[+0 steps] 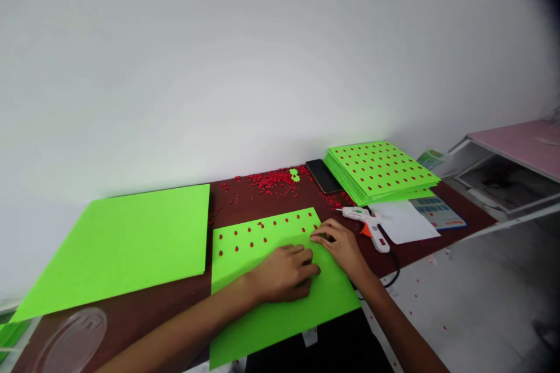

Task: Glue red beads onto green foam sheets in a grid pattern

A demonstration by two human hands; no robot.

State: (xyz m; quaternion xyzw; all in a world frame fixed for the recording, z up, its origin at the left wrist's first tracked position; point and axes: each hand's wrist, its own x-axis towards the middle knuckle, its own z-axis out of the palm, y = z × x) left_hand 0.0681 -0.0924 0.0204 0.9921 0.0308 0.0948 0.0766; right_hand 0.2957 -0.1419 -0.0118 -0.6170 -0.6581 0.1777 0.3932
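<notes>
A green sheet (245, 326) lies at the table's front edge, with red pieces (251, 244) in rows on its upper part. My left hand (286, 274) rests on the middle of this sheet, fingers curled; what they hold, if anything, is hidden. Near the sheet's upper right corner my right hand (336, 242) has thumb and fingertips pinched together at the end of the second row. Whatever is between those fingertips is too small to make out. Loose red pieces (273, 180) are scattered behind the sheet, beside small green flower-shaped pieces (294, 175).
Plain green sheets (144, 239) lie at left, a dotted green stack (385, 166) at back right. A phone (322, 176), a white glue gun (370, 226) with a cable, and white paper (406, 221) are right of the sheet. A clear plastic lid (76, 341) sits front left.
</notes>
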